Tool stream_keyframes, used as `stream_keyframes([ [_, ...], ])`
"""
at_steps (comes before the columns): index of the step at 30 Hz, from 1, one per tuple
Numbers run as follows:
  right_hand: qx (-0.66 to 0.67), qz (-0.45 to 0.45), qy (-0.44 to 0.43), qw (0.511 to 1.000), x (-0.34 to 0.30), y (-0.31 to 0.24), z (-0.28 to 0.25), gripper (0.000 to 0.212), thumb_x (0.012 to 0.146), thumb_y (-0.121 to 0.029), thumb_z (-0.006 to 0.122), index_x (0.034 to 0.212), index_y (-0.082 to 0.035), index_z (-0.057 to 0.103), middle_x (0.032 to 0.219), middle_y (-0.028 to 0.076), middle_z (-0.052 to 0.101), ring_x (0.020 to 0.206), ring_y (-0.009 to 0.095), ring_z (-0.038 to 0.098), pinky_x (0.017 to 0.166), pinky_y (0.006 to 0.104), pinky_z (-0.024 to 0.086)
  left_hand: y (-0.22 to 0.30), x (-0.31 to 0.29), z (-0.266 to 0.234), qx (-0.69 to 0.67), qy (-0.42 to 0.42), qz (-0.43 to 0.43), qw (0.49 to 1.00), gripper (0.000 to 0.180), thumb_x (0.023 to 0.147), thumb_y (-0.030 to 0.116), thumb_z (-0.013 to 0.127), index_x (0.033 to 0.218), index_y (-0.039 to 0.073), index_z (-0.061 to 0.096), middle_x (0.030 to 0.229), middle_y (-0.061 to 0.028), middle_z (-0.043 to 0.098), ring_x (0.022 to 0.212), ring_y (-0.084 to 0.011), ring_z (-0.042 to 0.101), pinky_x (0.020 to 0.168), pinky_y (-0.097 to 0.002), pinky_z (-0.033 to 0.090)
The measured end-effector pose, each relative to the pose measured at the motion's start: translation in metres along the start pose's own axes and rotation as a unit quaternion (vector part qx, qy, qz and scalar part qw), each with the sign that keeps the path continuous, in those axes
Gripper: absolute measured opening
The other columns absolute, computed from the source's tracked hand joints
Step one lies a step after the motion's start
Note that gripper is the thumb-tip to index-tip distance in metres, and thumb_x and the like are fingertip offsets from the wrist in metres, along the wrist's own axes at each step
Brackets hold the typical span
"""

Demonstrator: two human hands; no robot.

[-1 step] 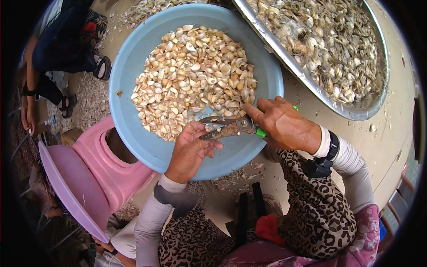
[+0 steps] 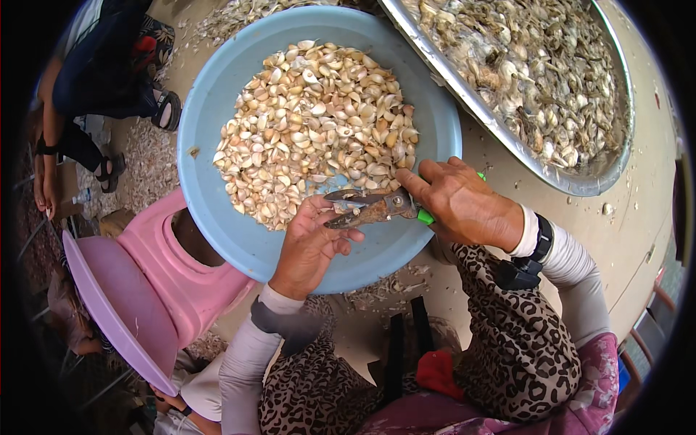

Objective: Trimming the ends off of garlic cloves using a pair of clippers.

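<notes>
Over the near part of a wide blue plastic basin (image 2: 199, 192), my right hand (image 2: 467, 203) is wrapped round the green handles of worn metal pruning shears (image 2: 378, 210). Their blades point left and stand a little apart. My left hand (image 2: 306, 243) meets the blade tips, thumb and forefinger curled together there. What those fingers pinch is hidden by the blades. Below and beyond both hands, a heap of loose garlic cloves (image 2: 312, 123) covers much of the basin floor.
A large metal basin (image 2: 491, 119) of untrimmed garlic (image 2: 522, 80) stands at the far right. Left of the blue basin are a pink plastic stool (image 2: 199, 286) and a lilac plastic piece (image 2: 119, 297). Another person's sandalled foot (image 2: 168, 110) is at the upper left. Garlic scraps (image 2: 391, 286) litter the ground.
</notes>
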State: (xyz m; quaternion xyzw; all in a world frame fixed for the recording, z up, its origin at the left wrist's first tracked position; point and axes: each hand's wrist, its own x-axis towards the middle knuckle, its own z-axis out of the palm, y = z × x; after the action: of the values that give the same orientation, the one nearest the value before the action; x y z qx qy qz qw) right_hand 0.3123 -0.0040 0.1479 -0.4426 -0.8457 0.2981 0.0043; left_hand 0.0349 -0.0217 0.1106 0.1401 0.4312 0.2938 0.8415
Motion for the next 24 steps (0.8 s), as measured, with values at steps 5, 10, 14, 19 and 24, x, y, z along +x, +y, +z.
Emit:
stream_keyframes([
  [5, 0.005, 0.002, 0.014, 1.0, -0.001, 0.0, 0.001, 0.054, 0.076, -0.004, 0.067, 0.127, 0.006, 0.052, 0.095, 0.018, 0.061, 0.086, 0.037, 0.065, 0.078, 0.0446, 0.05, -0.007, 0.001, 0.001, -0.013, 0.001, 0.01, 1.0, 0.033, 0.094, -0.002, 0.057, 0.126, 0.003, 0.049, 0.127, -0.0165, 0.06, 0.097, -0.0276, 0.07, 0.073, -0.0313, 0.054],
  [10, 0.016, 0.0, 0.01, 1.0, 0.001, -0.002, 0.0, 0.055, 0.077, -0.004, 0.067, 0.128, 0.007, 0.051, 0.095, 0.019, 0.062, 0.086, 0.038, 0.066, 0.079, 0.045, 0.05, -0.009, -0.003, 0.01, 0.009, 0.007, 0.039, 0.999, 0.025, 0.094, -0.004, 0.057, 0.117, 0.003, 0.05, 0.123, -0.0163, 0.063, 0.097, -0.0265, 0.07, 0.073, -0.0319, 0.054],
  [14, 0.01, 0.001, 0.0, 1.0, 0.0, -0.002, 0.0, 0.052, 0.077, -0.004, 0.066, 0.126, 0.007, 0.052, 0.093, 0.019, 0.062, 0.081, 0.038, 0.066, 0.076, 0.0455, 0.051, -0.009, -0.001, 0.011, -0.002, 0.022, 0.035, 0.999, 0.022, 0.093, -0.005, 0.058, 0.111, 0.004, 0.049, 0.116, -0.0163, 0.066, 0.092, -0.026, 0.071, 0.069, -0.0305, 0.054],
  [19, 0.0, -0.004, 0.003, 1.0, 0.0, -0.002, 0.004, 0.049, 0.076, -0.003, 0.066, 0.121, 0.008, 0.054, 0.087, 0.018, 0.062, 0.071, 0.038, 0.066, 0.069, 0.0454, 0.052, -0.008, -0.002, 0.012, -0.003, 0.036, 0.033, 0.999, 0.022, 0.092, -0.006, 0.058, 0.11, 0.004, 0.049, 0.114, -0.0164, 0.066, 0.087, -0.025, 0.071, 0.066, -0.0293, 0.055],
  [24, 0.003, -0.011, -0.003, 1.0, 0.0, 0.0, 0.003, 0.046, 0.075, -0.002, 0.066, 0.118, 0.009, 0.056, 0.081, 0.021, 0.064, 0.068, 0.04, 0.067, 0.063, 0.0467, 0.054, -0.01, -0.003, 0.01, 0.014, 0.042, 0.024, 0.999, 0.024, 0.092, -0.005, 0.059, 0.112, 0.004, 0.05, 0.114, -0.0168, 0.067, 0.086, -0.0236, 0.071, 0.066, -0.0289, 0.055],
])
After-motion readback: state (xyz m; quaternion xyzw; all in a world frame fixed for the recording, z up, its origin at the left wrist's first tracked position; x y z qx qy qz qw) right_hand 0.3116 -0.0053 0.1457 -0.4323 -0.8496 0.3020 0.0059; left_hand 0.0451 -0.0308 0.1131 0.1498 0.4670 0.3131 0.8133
